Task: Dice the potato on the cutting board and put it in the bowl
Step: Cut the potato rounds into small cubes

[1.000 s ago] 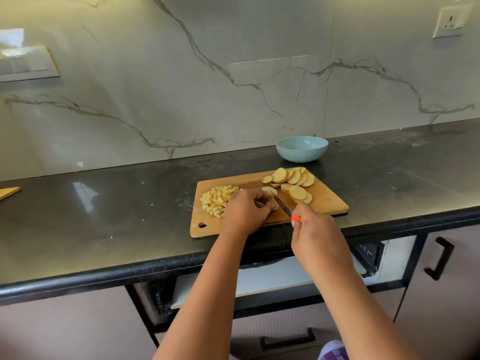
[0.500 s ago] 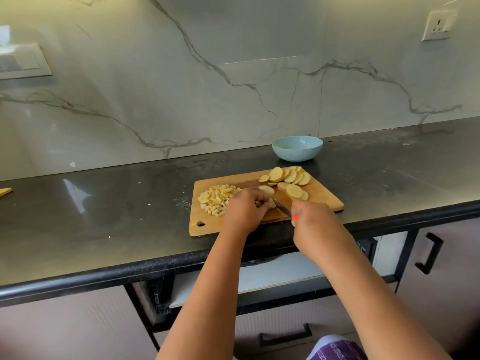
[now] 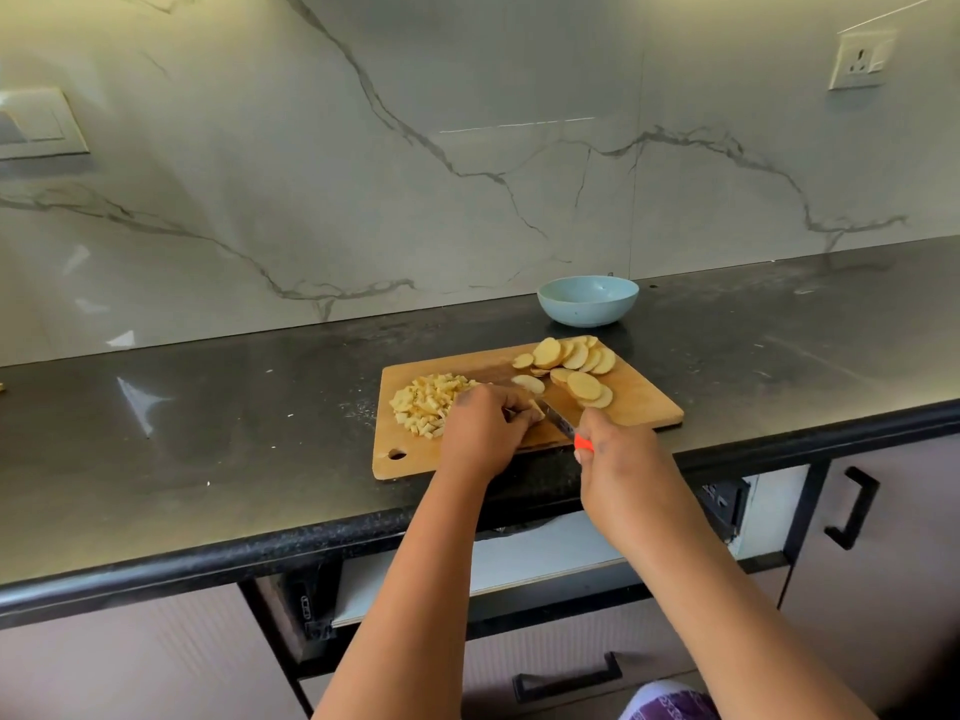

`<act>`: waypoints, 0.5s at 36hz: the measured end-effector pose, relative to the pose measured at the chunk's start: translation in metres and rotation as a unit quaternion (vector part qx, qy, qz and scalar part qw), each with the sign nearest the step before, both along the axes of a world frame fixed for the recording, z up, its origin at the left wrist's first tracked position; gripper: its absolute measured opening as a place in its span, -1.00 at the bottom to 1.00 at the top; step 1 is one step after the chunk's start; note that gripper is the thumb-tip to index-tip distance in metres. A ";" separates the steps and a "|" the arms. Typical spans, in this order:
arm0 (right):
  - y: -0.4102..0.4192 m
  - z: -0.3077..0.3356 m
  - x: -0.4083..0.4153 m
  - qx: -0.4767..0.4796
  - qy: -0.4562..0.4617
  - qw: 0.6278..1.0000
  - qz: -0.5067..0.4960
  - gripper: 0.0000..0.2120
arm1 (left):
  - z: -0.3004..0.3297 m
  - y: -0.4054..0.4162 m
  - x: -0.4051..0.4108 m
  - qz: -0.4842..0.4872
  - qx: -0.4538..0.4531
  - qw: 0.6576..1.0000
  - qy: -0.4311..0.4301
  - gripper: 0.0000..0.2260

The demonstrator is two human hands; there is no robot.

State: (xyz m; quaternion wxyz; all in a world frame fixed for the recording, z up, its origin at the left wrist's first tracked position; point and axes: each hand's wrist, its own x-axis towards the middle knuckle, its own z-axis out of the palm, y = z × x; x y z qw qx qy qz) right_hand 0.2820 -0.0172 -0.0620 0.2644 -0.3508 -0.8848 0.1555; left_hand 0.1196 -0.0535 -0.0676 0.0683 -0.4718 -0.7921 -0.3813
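Note:
A wooden cutting board [image 3: 644, 402] lies on the black counter. A pile of diced potato [image 3: 423, 400] sits on its left part, and round potato slices [image 3: 569, 363] are fanned out at its back right. My left hand [image 3: 480, 431] curls over a small potato piece in the middle of the board. My right hand [image 3: 618, 470] grips a knife [image 3: 558, 420] by its orange handle, the blade angled down toward my left fingertips. A light blue bowl [image 3: 587, 301] stands behind the board near the wall; nothing shows inside it.
The black counter [image 3: 208, 433] runs left and right, with a marble backsplash behind. A wall socket [image 3: 860, 59] is at the upper right. Below the counter edge are a partly open drawer [image 3: 519, 558] and a cabinet door handle [image 3: 854, 506].
The hands stay at the middle of the board with the knife by the left fingertips. The camera view has shifted slightly; the piles have not moved.

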 end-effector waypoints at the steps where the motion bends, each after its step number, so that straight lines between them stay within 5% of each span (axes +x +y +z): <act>1: -0.001 -0.001 -0.002 -0.001 -0.001 1.000 -0.001 -0.90 | 0.000 0.000 0.000 -0.001 -0.003 1.000 0.003 -0.89; 18: -0.010 0.019 0.000 -0.025 -0.084 0.996 -0.006 -0.84 | 0.001 -0.005 0.002 -0.023 -0.028 0.999 0.026 -0.85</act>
